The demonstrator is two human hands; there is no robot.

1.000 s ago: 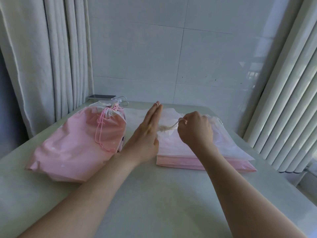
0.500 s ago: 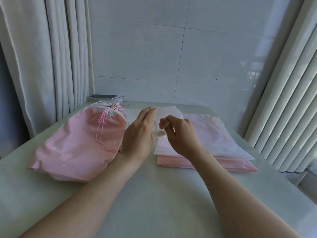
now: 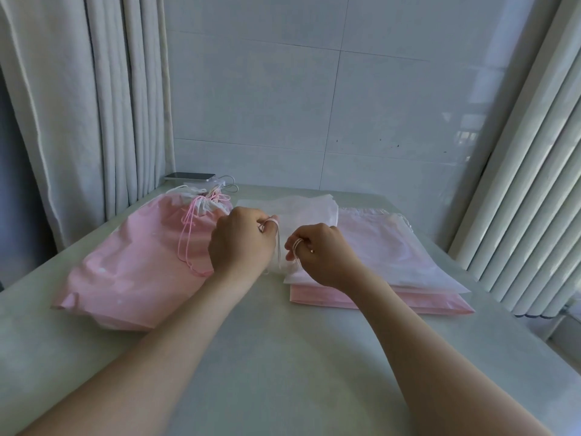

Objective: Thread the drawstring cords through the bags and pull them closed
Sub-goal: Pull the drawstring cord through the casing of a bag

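Both hands gripped one pale cord [image 3: 278, 250]. The left hand [image 3: 242, 243] curled round its upper end, and the right hand [image 3: 320, 253] held it looped over a finger, just above the flat bags' [image 3: 408, 265] near-left corner.

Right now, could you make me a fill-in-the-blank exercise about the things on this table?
The left hand and the right hand each hold a thin ____.
The full pink bag lies to the ____ of the flat bags.
The phone lies ____ the full pink bag.
Missing words: cord; left; behind.
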